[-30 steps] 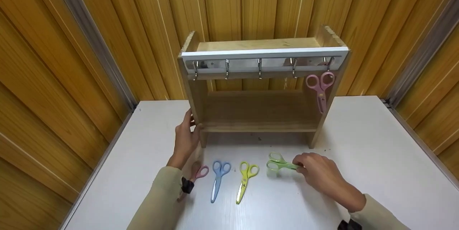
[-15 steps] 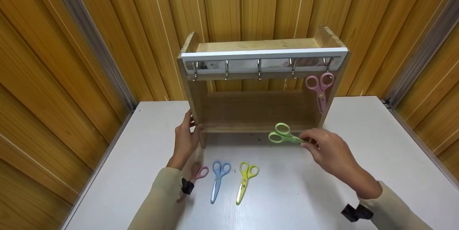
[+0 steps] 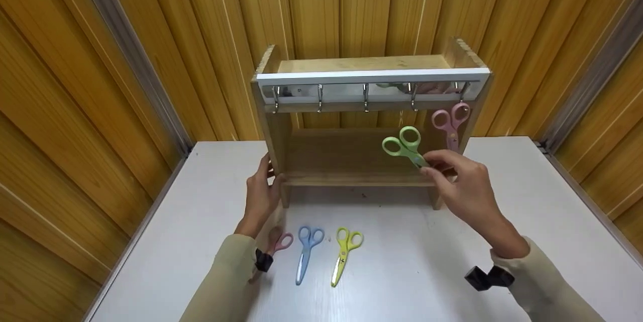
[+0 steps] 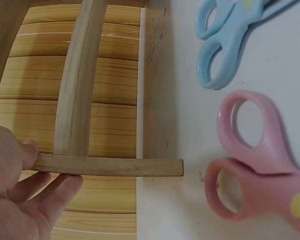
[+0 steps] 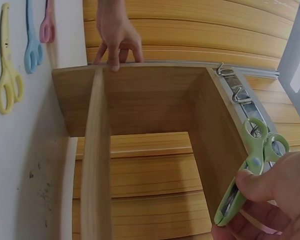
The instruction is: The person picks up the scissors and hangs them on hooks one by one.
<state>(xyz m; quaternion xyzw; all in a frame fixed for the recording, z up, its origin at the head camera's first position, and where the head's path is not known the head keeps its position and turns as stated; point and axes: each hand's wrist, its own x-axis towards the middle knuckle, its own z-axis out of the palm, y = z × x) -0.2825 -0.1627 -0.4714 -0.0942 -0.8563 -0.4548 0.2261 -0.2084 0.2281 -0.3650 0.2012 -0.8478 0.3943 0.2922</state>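
- Currently, the right hand [image 3: 462,179] pinches the green scissors [image 3: 407,145] firmly together by the blade end, thumb against fingers; the scissors are in the air before the wooden rack [image 3: 346,161], loops toward eleven o'clock in the head view.
- This narrow hold could fail first: with the weight of the loops beyond the fingertips, the scissors might twist or slip if something bumps them.
- At twelve o'clock from the loops is the fourth hook [image 3: 413,97] from the left, near but not touching. A tilted loop could knock its end and jam.
- At one o'clock from the right fingertips, the hanging pink scissors [image 3: 453,136] sit on the end hook, their tips hidden behind the hand; whether they touch it, I cannot tell. A sideways brush could set them swinging or dislodge them.
- At nine o'clock, the left hand [image 3: 261,191] grips the rack's side, thumb opposite fingers. Should that hold loosen, a push on the hooks might shift the rack.
- On the table [image 3: 402,287], the yellow scissors [image 3: 342,254] and blue scissors [image 3: 305,256] lie toward eight o'clock from the right hand.
- At six o'clock from the left hand lie more pink scissors [image 4: 270,162]; the left wrist partly blocks access.
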